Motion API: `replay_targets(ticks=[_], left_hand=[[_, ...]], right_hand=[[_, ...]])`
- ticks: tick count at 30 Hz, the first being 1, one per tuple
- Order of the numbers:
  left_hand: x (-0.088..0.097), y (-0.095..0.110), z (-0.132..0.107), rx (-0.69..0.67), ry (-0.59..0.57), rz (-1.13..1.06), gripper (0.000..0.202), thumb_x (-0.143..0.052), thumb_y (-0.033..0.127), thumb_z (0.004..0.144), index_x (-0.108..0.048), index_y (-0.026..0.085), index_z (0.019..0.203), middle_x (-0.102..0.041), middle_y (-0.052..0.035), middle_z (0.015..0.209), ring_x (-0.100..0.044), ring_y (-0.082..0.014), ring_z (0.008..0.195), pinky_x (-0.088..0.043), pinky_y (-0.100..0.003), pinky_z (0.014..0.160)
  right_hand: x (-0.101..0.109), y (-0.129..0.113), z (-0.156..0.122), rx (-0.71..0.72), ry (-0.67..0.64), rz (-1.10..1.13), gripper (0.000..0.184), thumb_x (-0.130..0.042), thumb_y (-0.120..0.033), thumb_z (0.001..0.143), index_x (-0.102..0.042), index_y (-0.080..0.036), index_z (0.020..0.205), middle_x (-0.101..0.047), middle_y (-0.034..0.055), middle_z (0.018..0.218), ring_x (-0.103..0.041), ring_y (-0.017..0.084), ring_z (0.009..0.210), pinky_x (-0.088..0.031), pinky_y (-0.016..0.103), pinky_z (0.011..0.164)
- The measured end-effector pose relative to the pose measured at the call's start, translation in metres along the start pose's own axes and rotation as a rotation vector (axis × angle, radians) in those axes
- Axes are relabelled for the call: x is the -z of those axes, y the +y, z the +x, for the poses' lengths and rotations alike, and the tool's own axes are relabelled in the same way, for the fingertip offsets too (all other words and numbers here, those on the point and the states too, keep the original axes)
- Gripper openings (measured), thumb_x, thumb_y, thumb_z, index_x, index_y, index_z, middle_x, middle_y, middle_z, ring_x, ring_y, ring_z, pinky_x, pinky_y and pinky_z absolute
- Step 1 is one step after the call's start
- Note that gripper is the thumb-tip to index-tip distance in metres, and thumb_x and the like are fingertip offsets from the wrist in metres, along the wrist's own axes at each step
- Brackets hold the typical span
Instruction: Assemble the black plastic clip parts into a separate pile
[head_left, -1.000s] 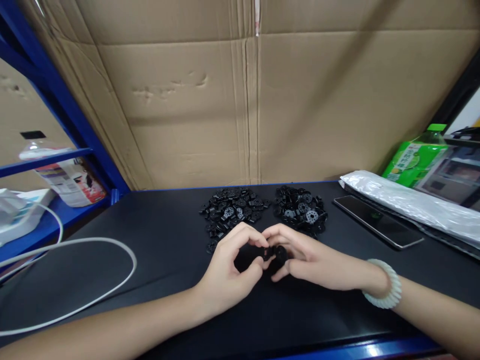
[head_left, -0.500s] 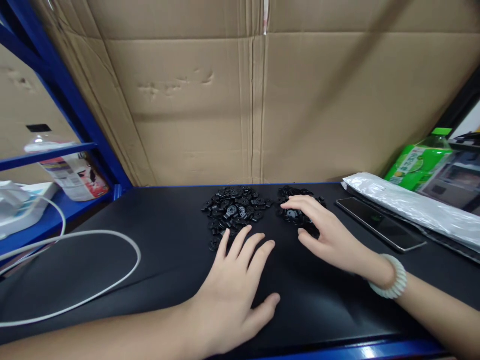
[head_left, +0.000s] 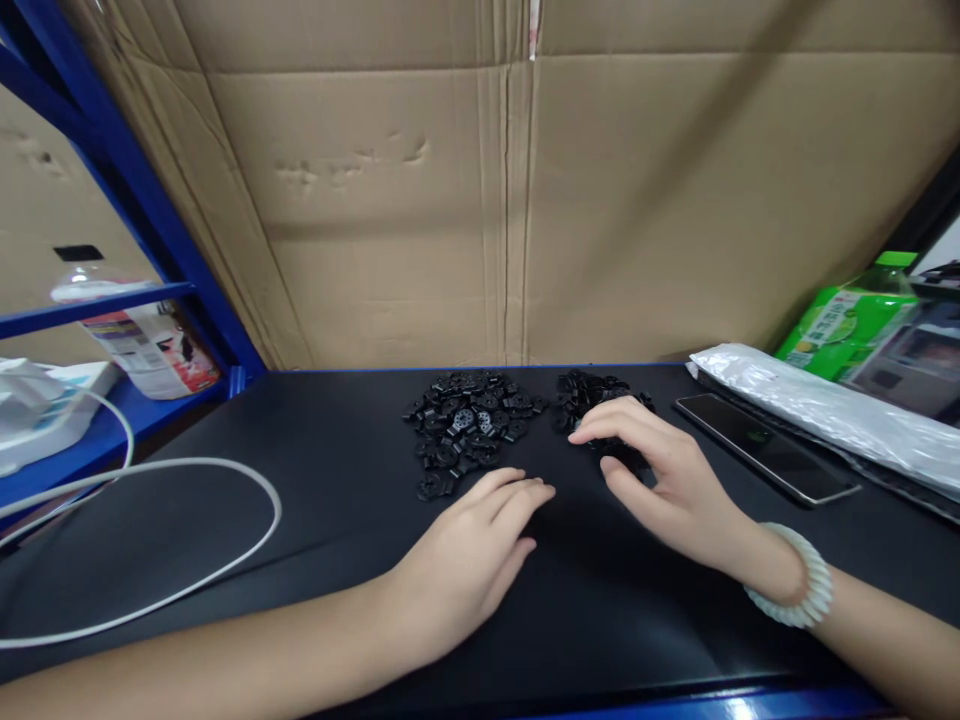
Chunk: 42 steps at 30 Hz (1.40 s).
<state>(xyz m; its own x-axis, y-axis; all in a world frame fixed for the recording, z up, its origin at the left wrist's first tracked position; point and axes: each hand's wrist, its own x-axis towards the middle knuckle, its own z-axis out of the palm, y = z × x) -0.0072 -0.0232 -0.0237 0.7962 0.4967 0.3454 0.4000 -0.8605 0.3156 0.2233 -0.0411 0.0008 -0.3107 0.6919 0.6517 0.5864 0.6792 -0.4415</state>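
Note:
My left hand hovers over or rests on the black table, just in front of a larger heap of small black plastic parts. Its fingers are stretched and bent slightly toward the right, the thumb apart below them, and nothing shows in its grasp. My right hand, with a pale coiled band on the wrist, is at a smaller heap of black parts. Its thumb and fingers are apart with no part visible between them. The fingers cover some of that heap. Several parts have round ends with holes.
On the right lie a phone and a silvery plastic package, with a green-labelled pack behind. A white cable loops over the table's left side. A blue shelf holds a bottle. Cardboard stands at the back.
My left hand has turned to the right, its fingers drawing closer together and away from the larger heap. My right hand has come slightly back toward me from the smaller heap.

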Motion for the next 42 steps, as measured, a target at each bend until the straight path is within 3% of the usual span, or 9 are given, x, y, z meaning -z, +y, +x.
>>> replay_targets(ticks=[3,5,8,11,15,22,30,38,42], left_hand=[[-0.001,-0.009,0.003,0.023,0.014,-0.028,0.033,-0.052,0.008,0.089,-0.055,0.017,0.121,-0.066,-0.0087,0.108,-0.062,-0.0212,0.101,-0.054,-0.035,0.088],[-0.001,-0.012,0.005,-0.022,0.07,-0.062,0.028,-0.057,0.012,0.089,-0.059,0.018,0.116,-0.068,-0.0072,0.104,-0.064,-0.0204,0.096,-0.054,-0.033,0.086],[0.0,-0.009,0.008,-0.095,0.217,-0.167,0.024,-0.066,0.017,0.085,-0.064,0.018,0.109,-0.07,-0.0069,0.101,-0.066,-0.0183,0.092,-0.054,-0.028,0.084],[-0.001,-0.002,0.01,-0.127,0.328,-0.294,0.022,-0.072,0.015,0.079,-0.068,0.015,0.1,-0.07,-0.0076,0.093,-0.067,-0.0163,0.083,-0.055,-0.024,0.076],[-0.003,0.003,0.012,-0.149,0.404,-0.377,0.02,-0.072,0.009,0.077,-0.07,0.012,0.096,-0.072,-0.0092,0.089,-0.068,-0.0162,0.074,-0.057,-0.024,0.069],[-0.007,0.004,0.014,-0.165,0.376,-0.428,0.023,-0.073,0.005,0.074,-0.072,0.009,0.097,-0.073,-0.0131,0.095,-0.071,-0.0196,0.08,-0.059,-0.024,0.069],[-0.007,0.005,0.018,-0.152,0.35,-0.445,0.02,-0.073,0.005,0.073,-0.074,0.007,0.093,-0.072,-0.0133,0.091,-0.065,-0.013,0.062,-0.056,-0.02,0.059],[-0.012,0.008,0.02,-0.139,0.359,-0.383,0.016,-0.07,0.002,0.07,-0.073,0.007,0.085,-0.068,-0.0091,0.078,-0.054,-0.0095,0.053,-0.048,-0.02,0.05],[-0.013,0.011,0.018,-0.11,0.416,-0.371,0.02,-0.065,0.0,0.067,-0.073,0.011,0.083,-0.067,-0.0057,0.074,-0.056,-0.0102,0.055,-0.049,-0.021,0.053]], right_hand=[[-0.003,-0.001,-0.002,-0.056,-0.058,0.091,0.031,-0.047,-0.001,0.08,-0.06,-0.02,0.101,-0.058,0.0046,0.098,-0.053,0.017,0.092,-0.044,0.034,0.084],[-0.006,-0.001,-0.003,-0.152,-0.107,0.206,0.031,-0.047,-0.002,0.08,-0.06,-0.02,0.101,-0.057,0.0036,0.094,-0.054,0.016,0.086,-0.046,0.032,0.078],[-0.012,-0.002,-0.002,-0.41,-0.237,0.531,0.032,-0.049,-0.006,0.079,-0.055,-0.019,0.107,-0.055,0.0038,0.097,-0.055,0.015,0.088,-0.049,0.031,0.076],[-0.017,-0.008,0.0,-0.676,-0.431,0.95,0.035,-0.054,-0.011,0.078,-0.05,-0.018,0.113,-0.056,0.0049,0.103,-0.057,0.015,0.094,-0.049,0.033,0.084],[-0.023,-0.018,0.002,-0.754,-0.542,1.225,0.035,-0.054,-0.006,0.074,-0.052,-0.016,0.108,-0.056,0.0042,0.101,-0.057,0.015,0.097,-0.048,0.035,0.089],[-0.03,-0.017,0.003,-0.715,-0.578,1.273,0.036,-0.049,-0.002,0.066,-0.055,-0.016,0.099,-0.054,0.0007,0.092,-0.058,0.014,0.091,-0.05,0.032,0.082],[-0.032,-0.015,0.002,-0.713,-0.606,1.34,0.035,-0.048,-0.002,0.067,-0.053,-0.016,0.098,-0.056,0.0005,0.092,-0.058,0.013,0.089,-0.047,0.033,0.085],[-0.032,-0.019,0.002,-0.775,-0.569,1.235,0.031,-0.045,-0.003,0.061,-0.052,-0.017,0.087,-0.055,-0.0016,0.086,-0.055,0.01,0.085,-0.043,0.024,0.076],[-0.036,-0.019,0.0,-0.776,-0.56,1.194,0.031,-0.043,-0.003,0.06,-0.053,-0.018,0.086,-0.054,-0.002,0.083,-0.053,0.009,0.074,-0.042,0.023,0.066]])
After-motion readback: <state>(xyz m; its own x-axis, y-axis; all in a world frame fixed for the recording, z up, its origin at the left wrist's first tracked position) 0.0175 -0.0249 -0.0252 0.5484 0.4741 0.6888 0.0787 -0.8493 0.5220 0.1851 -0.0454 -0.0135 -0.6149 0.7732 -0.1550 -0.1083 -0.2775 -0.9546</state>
